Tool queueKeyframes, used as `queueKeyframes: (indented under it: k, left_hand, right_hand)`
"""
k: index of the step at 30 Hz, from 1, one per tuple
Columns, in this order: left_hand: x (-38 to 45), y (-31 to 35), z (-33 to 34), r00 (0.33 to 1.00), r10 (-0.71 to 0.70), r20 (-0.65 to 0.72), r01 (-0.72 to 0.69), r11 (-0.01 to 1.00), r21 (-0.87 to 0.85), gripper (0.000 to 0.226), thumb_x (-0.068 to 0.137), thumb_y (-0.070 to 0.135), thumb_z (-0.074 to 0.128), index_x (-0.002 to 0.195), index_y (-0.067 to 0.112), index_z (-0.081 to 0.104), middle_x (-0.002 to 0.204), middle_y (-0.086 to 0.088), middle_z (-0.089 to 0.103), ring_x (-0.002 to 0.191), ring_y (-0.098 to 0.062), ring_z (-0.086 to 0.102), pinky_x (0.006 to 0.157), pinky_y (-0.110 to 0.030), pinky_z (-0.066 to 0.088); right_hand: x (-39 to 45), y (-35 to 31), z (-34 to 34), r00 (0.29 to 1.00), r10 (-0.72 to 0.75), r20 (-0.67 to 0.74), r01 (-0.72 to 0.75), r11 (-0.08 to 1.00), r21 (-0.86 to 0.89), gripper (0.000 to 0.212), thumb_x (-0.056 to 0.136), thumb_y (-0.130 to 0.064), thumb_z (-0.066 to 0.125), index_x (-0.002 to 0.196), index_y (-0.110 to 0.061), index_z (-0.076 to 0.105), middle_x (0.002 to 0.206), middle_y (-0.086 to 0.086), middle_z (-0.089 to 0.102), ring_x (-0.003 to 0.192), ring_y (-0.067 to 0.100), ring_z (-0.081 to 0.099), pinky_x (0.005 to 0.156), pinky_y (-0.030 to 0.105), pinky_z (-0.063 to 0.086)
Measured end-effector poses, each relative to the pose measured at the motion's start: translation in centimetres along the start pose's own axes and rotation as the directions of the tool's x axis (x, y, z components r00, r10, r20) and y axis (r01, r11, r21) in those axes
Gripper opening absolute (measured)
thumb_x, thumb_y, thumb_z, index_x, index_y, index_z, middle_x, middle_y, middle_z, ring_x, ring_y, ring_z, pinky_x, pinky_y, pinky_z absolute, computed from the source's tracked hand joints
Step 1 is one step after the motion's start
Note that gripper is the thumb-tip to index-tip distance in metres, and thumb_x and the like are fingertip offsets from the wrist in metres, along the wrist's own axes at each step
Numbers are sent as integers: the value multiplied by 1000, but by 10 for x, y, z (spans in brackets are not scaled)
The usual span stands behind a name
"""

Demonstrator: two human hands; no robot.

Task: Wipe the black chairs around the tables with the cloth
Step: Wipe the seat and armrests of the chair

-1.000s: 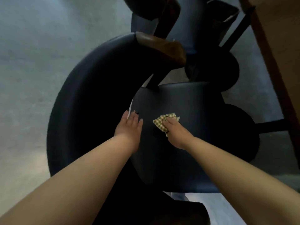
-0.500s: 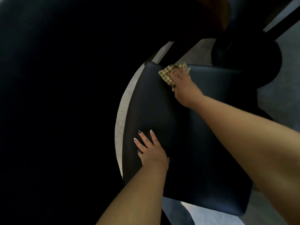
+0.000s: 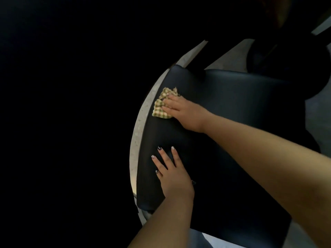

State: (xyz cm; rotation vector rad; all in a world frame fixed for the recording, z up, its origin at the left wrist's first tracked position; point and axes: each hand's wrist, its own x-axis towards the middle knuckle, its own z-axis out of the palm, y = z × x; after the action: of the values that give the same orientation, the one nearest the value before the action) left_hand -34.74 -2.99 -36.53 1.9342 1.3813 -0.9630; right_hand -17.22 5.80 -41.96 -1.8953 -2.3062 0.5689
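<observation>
A black padded chair seat (image 3: 232, 108) fills the middle and right of the head view. My right hand (image 3: 182, 111) lies flat on a small yellow-green checked cloth (image 3: 161, 106) and presses it onto the seat near its left edge. My left hand (image 3: 172, 172) rests flat on the seat closer to me, fingers spread and holding nothing. Most of the cloth's right part is hidden under my fingers.
The chair's curved black backrest (image 3: 71, 104) fills the whole left side as a dark mass. A strip of pale speckled floor (image 3: 141, 122) shows between backrest and seat. Black chair legs and a round base (image 3: 286, 59) stand at the upper right.
My right hand has slid the cloth from the seat's far corner toward me along the left edge. My left hand has stayed in place on the seat.
</observation>
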Motion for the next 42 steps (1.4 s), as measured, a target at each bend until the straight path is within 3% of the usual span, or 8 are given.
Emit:
queueKeyframes:
  k: [8,18,21,26,33,39,41,42]
  left_hand:
    - [0,-3,3,1000,15,-4,-15,1000,7,116,88,41,67,145,19,-32,150,-19,-40,141,-46,-26,119,-49,12]
    - [1,1,3,999,-10,-37,12,999,51,106,94,33,61,147,18,-30,151,-19,-38,143,-46,-21,119,-47,17]
    - [2,2,2,999,-5,-40,8,997,73,102,96,31,58,148,15,-28,152,-22,-35,143,-49,-18,118,-48,19]
    - [5,3,0,999,4,-40,0,995,101,98,97,30,58,150,13,-24,153,-25,-31,142,-51,-14,116,-50,23]
    - [9,5,-1,999,-25,-31,28,993,116,91,100,26,52,149,12,-23,154,-24,-29,143,-51,-13,115,-50,25]
    - [8,4,-6,1000,-19,2,19,989,150,105,94,37,61,150,12,-24,153,-26,-29,143,-52,-12,113,-48,28]
    - [5,1,-13,998,-1,66,-11,984,176,116,88,48,66,149,13,-27,153,-25,-32,143,-50,-14,111,-47,32]
    - [4,-1,-19,993,11,117,-35,977,210,125,82,55,68,148,13,-29,152,-24,-33,144,-49,-15,110,-46,34]
  right_hand:
    - [49,30,-17,926,340,-164,-328,940,95,57,89,6,41,144,-7,38,155,15,25,146,33,11,118,46,10]
    - [-19,0,-6,995,-54,78,56,998,-25,57,95,1,38,149,-13,25,159,12,14,147,29,2,117,41,-3]
    - [-32,26,-15,981,181,-72,-177,982,59,52,91,6,41,142,-5,40,153,19,28,145,37,15,117,52,12]
    - [-45,-29,15,696,635,-336,-578,773,264,58,84,11,41,141,3,40,151,22,30,144,40,15,117,50,8]
    - [-100,-30,13,941,255,-223,-243,967,79,53,77,14,49,129,4,55,138,27,46,131,50,35,106,61,22]
    - [-125,4,0,497,799,-338,-748,592,300,52,83,11,44,134,4,50,148,26,34,141,44,22,116,52,18]
    - [-105,-20,4,447,834,-322,-772,542,331,60,79,10,43,138,3,44,150,25,30,143,43,16,118,50,11]
    - [-96,-36,9,499,805,-323,-735,590,334,63,75,12,44,138,5,44,148,27,32,142,46,17,117,54,11]
